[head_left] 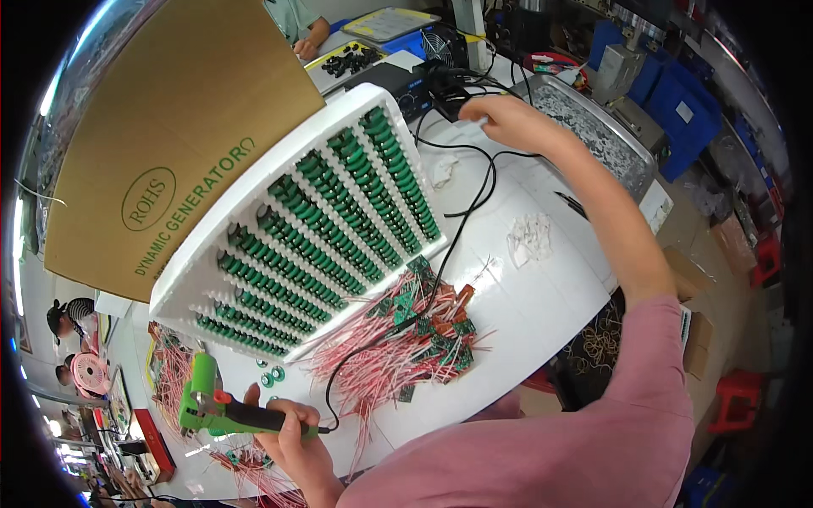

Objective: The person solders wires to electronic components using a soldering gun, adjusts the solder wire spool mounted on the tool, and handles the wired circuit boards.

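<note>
My left hand [292,436] is wrapped round the black handle of a green soldering gun [201,398], low on the left, its cord running up across the table. Beside the black control box [396,85] at the back, my right hand [512,121] is stretched out with fingers curled together at a cluster of black cables and parts; whatever is in its fingertips is hidden. Between the hands, a white foam tray [182,292] leans tilted, filled with rows of green ring-shaped parts [292,203]. A heap of small circuit boards with pink and white wires [398,339] lies along its lower edge.
A large cardboard box [169,110] stands behind the foam tray. At the right back is a metal tray [584,118] of silvery scraps. Crumpled white tissue [529,239] lies on the white table [508,313]. Another person's hand [306,49] rests near a tray of black parts [351,61].
</note>
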`<state>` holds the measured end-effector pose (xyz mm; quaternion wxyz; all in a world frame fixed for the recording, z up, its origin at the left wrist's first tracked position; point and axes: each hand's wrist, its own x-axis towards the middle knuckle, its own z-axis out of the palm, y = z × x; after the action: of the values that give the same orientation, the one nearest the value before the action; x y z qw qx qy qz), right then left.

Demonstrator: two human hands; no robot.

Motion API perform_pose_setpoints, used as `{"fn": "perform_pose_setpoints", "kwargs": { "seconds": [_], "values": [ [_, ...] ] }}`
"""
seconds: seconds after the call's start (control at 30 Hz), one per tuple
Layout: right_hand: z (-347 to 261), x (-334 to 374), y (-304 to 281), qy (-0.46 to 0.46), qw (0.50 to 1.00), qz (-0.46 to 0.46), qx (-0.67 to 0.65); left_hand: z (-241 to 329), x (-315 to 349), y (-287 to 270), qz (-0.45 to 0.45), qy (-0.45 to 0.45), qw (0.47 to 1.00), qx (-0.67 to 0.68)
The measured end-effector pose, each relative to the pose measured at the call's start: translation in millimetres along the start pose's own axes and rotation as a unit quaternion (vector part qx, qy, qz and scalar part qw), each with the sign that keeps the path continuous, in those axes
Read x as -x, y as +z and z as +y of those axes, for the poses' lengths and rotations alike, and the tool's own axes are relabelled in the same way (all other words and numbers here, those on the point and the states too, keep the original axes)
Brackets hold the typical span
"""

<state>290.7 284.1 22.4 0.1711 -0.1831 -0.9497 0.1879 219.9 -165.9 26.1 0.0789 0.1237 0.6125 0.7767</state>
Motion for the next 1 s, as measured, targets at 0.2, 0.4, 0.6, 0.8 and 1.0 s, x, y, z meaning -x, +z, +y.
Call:
{"fn": "perform_pose_setpoints", "kwargs": {
  "seconds": [0.2,0.4,0.6,0.8,1.0],
  "values": [
    [-8,26,17,0.016,0.992,-0.089,0.091,1,-15,5,-0.036,0.0,0.999,0.022],
    [-26,29,21,0.054,0.985,-0.138,0.093,8,-19,-5,-0.035,0.039,0.998,0.022],
    [-10,-7,49,-0.003,0.973,-0.21,0.099,5,-24,-11,-0.035,0.047,0.998,0.025],
    [0,-46,60,-0.057,0.989,-0.031,0.133,5,-28,-19,-0.012,0.059,0.998,0.031],
    [-5,-93,63,0.001,0.99,0.074,0.122,4,-34,-21,-0.016,0.053,0.998,0.033]
  ]
}}
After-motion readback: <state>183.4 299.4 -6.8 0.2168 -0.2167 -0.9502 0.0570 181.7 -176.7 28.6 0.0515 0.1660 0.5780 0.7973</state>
